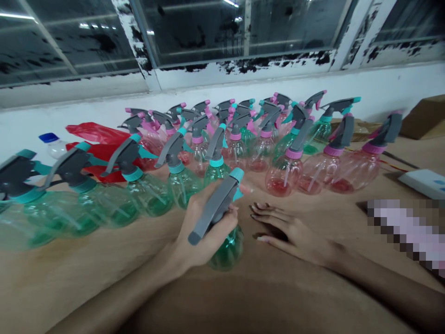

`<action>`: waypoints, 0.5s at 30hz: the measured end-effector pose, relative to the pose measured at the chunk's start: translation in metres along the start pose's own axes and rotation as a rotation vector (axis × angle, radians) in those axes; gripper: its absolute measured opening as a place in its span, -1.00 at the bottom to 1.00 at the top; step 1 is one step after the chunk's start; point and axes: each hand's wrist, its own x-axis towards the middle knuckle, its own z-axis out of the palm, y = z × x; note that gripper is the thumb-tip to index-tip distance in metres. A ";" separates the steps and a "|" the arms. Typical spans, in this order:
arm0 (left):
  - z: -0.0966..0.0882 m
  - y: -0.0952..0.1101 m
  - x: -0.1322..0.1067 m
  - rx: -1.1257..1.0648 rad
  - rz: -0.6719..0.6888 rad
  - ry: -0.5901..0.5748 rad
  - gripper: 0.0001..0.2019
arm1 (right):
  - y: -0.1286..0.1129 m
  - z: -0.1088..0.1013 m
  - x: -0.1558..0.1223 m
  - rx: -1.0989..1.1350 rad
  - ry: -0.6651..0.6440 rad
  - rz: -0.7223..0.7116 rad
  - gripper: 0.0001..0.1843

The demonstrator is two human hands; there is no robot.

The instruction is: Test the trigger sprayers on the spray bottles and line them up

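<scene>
My left hand (205,227) is wrapped round the neck of a green spray bottle (227,255) with a grey and teal trigger head. The bottle's collar is hidden behind my fingers. To its right, my right hand (288,229) rests on the tabletop with its fingers stretched out and holds nothing. Just behind the held bottle stands another green spray bottle (216,172). A row of green spray bottles (149,192) runs to the left, and pink spray bottles (283,178) stand behind my right hand.
More pink and green spray bottles crowd toward the wall. A red plastic bag (100,139) and a clear bottle with a blue cap (52,141) lie at the back left. A cardboard box (424,118) and a white device (424,183) with cables are on the right.
</scene>
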 end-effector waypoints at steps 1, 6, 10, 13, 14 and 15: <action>0.002 -0.004 -0.002 0.005 -0.031 0.036 -0.94 | 0.000 0.000 0.000 0.002 0.005 0.000 -0.45; 0.006 -0.014 -0.010 0.000 -0.111 0.082 -0.90 | -0.001 -0.001 0.000 -0.006 -0.003 -0.004 -0.45; 0.004 -0.010 -0.010 0.023 -0.113 0.072 -0.88 | -0.001 -0.001 0.001 -0.005 -0.007 0.002 -0.45; 0.004 -0.008 -0.009 0.024 -0.102 0.066 -0.88 | 0.000 -0.001 0.001 -0.006 -0.013 0.000 -0.46; 0.004 -0.008 -0.008 0.022 -0.104 0.068 -0.88 | 0.000 -0.001 0.000 -0.005 -0.013 0.001 -0.46; 0.004 -0.008 -0.008 0.024 -0.107 0.068 -0.88 | 0.000 -0.001 0.000 -0.004 -0.012 0.001 -0.45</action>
